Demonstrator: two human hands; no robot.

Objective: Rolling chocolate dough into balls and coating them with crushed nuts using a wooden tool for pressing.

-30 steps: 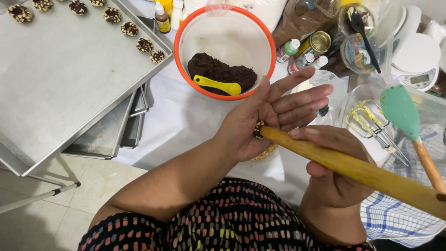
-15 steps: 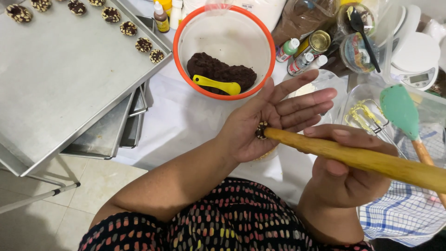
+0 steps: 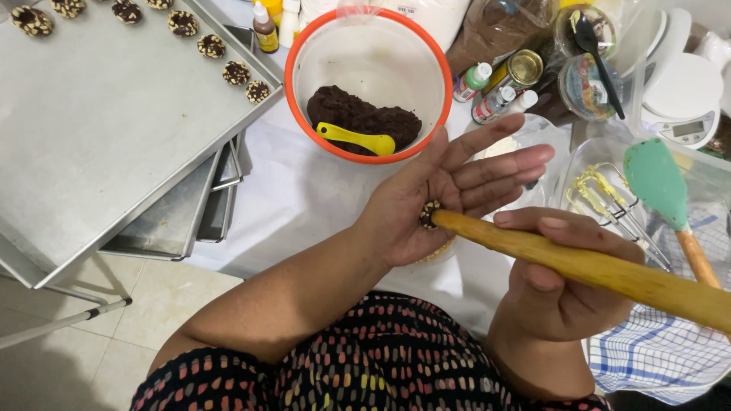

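Note:
My left hand lies palm up over the white cloth, fingers spread, with a small dark dough ball studded with pale bits resting on the palm. My right hand grips a long wooden stick, and its rounded tip presses on the ball. Just beyond my left hand stands an orange-rimmed white bowl. It holds a lump of dark dough and a yellow spoon.
A large metal tray at the left carries several studded dough balls along its far edge, with more trays stacked under it. Small bottles, a kitchen scale, mixer beaters, a green spatula and a checked cloth crowd the right.
The stick's far end has swung up a little while its tip stays on the ball. My left hand has hardly moved.

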